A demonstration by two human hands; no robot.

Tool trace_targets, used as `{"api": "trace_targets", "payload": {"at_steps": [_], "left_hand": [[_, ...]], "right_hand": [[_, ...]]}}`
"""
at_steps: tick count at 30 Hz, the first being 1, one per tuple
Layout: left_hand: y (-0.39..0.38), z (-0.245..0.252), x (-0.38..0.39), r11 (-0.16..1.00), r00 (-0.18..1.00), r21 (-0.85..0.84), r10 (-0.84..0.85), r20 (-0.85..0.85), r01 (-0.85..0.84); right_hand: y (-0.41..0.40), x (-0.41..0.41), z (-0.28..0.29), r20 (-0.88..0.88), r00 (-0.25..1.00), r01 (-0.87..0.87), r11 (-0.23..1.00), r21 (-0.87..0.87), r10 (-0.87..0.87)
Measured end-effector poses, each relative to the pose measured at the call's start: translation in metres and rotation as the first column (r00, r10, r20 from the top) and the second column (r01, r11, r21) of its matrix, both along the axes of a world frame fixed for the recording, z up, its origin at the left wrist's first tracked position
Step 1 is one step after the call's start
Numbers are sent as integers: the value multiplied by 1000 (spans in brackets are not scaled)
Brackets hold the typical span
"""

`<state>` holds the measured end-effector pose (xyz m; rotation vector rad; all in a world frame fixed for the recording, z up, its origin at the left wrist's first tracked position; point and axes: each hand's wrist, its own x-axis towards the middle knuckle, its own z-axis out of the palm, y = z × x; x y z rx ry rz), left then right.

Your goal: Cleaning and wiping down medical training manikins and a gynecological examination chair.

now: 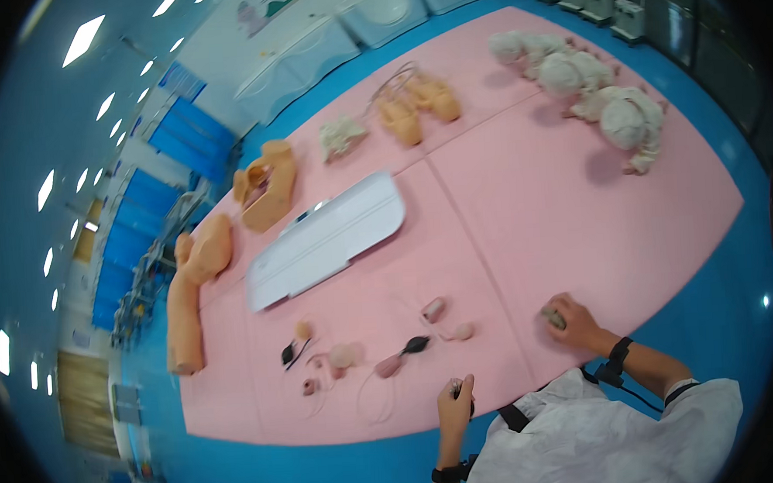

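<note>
My left hand is closed around a small dark object at the near edge of a table with a pink cover. My right hand holds a rounded grey-green object at the cover; blur hides what it is. Left of my hands lie a black squeeze bulb joined to a pink piece, a pink cylinder and a pale ball on tubing. Farther left are another black bulb, a tan ball and a pale round piece.
A white baby-scale tray lies mid-table. Around it are an arm-like training model, a pelvic model, white cloth and two tan models with tubing. Three white-clothed baby manikins lie far right. Blue floor surrounds the table.
</note>
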<state>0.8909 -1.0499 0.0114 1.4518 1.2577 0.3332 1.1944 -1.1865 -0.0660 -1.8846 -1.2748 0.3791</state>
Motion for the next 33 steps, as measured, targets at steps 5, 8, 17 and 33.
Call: {"api": "trace_targets", "payload": {"at_steps": [5,8,17,33], "left_hand": [[-12,-48,91,891,948,360,-188,-258,275],[-33,-64,141,844,950,457,-178,-257,281],[-56,-117,203,678,953,718,88,-291,157],[-83,-76,157,912,927,221,368,-71,-345]], "right_hand": [[-88,95,-15,80,876,478,878,-19,-475],[-110,122,-31,-81,755,655,754,43,-651],[-90,139,-7,-54,876,460,862,-212,-480],[-90,139,-13,-5,868,485,851,-200,-496]]}}
